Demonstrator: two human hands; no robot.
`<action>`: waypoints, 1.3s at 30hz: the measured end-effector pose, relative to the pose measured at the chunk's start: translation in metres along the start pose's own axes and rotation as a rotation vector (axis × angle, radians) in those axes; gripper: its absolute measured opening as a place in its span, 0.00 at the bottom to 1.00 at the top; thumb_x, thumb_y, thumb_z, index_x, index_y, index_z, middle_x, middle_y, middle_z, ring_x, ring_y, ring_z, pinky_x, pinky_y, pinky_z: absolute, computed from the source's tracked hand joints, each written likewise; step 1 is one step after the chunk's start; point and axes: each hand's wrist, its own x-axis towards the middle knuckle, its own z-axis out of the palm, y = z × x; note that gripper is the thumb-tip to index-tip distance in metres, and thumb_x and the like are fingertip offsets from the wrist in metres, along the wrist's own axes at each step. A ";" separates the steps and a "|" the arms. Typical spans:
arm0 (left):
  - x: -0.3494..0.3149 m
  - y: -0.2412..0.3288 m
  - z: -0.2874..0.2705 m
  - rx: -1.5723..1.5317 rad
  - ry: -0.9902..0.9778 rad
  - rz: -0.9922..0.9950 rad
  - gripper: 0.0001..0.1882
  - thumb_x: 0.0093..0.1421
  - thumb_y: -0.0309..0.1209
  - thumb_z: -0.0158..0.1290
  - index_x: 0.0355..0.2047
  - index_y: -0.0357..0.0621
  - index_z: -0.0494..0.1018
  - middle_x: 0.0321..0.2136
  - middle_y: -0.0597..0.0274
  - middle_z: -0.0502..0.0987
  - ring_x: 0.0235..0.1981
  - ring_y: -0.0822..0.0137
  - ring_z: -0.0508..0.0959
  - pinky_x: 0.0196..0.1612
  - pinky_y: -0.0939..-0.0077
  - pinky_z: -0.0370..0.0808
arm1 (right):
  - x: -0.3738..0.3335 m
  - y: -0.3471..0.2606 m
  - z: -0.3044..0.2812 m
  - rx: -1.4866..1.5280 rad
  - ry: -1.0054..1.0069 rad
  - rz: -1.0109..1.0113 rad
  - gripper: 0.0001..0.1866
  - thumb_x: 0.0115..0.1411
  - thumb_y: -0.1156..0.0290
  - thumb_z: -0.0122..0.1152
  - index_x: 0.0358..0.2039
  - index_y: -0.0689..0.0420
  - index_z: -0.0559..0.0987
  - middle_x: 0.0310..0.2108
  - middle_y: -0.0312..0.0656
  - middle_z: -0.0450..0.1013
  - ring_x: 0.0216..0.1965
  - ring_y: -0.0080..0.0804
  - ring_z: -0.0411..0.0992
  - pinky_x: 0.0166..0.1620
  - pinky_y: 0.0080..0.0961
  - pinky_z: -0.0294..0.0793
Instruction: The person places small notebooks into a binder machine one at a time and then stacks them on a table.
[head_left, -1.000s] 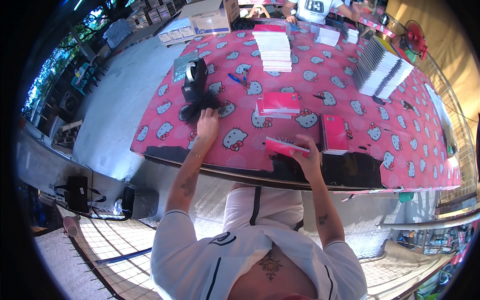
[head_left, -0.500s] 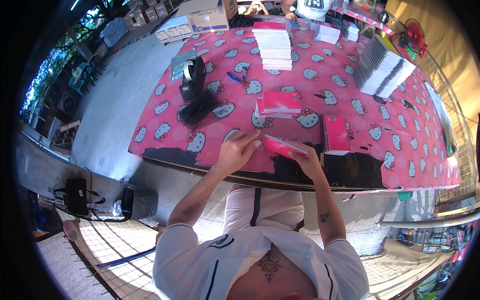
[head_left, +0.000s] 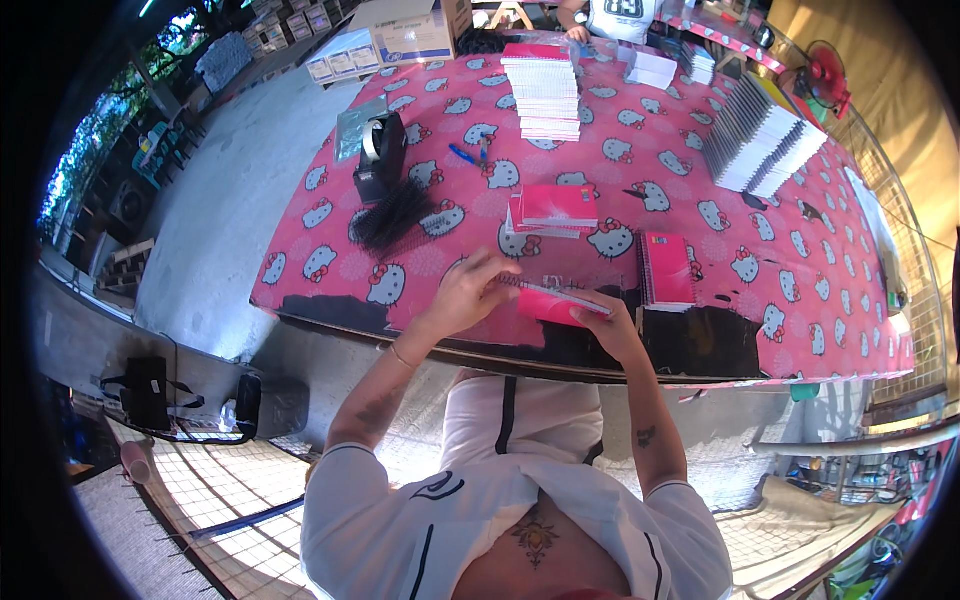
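Held notebook: one, pink, over the counter's near edge, tilted, pages edge showing
Right hand: grips the held notebook at its right end, probably to steady it and leave the left end free
Left hand: fingertips pinched on a thin dark coil just beside the notebook's left end, likely to guide it; exact contact hidden
Coil heap: one tangle, black, too dense to count, probably kept left for easy reach
Pliers: one, blue-handled, beyond the heap
Tape dispenser: one, black, behind the heap
Small pink stack: one, ahead of the hands, several books, uneven, count unclear
Right-side pink pile: one, spiral edge facing left, apparently set apart from the small stack
Tall white-edged stack: one, far side, too many to count
Spiral-bound stacks: two, side by side, far right
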 end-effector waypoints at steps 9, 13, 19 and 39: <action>0.004 0.023 0.006 0.374 -0.227 -0.074 0.29 0.60 0.43 0.58 0.59 0.45 0.69 0.54 0.53 0.70 0.50 0.53 0.74 0.49 0.50 0.69 | -0.005 -0.005 0.008 0.054 0.006 0.000 0.16 0.63 0.76 0.61 0.52 0.61 0.79 0.44 0.40 0.79 0.44 0.19 0.70 0.52 0.20 0.69; -0.044 0.033 0.052 0.651 -0.026 -0.052 0.39 0.63 0.50 0.52 0.68 0.44 0.56 0.63 0.48 0.61 0.63 0.46 0.62 0.63 0.37 0.53 | -0.007 -0.018 0.018 0.088 0.078 0.089 0.16 0.63 0.76 0.60 0.52 0.62 0.79 0.44 0.40 0.79 0.44 0.19 0.70 0.52 0.20 0.69; -0.022 0.026 0.029 0.392 -0.018 -0.035 0.21 0.63 0.38 0.54 0.56 0.48 0.71 0.52 0.60 0.75 0.56 0.59 0.72 0.67 0.39 0.45 | -0.002 -0.013 0.017 0.009 0.002 -0.045 0.17 0.63 0.76 0.60 0.53 0.62 0.78 0.44 0.41 0.79 0.43 0.18 0.70 0.51 0.20 0.70; -0.085 0.034 0.068 0.639 -0.266 -0.009 0.45 0.63 0.58 0.44 0.66 0.31 0.54 0.68 0.39 0.52 0.70 0.42 0.52 0.64 0.28 0.44 | -0.003 -0.010 0.017 0.005 0.010 0.000 0.17 0.63 0.76 0.60 0.53 0.60 0.78 0.45 0.44 0.80 0.43 0.18 0.68 0.51 0.21 0.70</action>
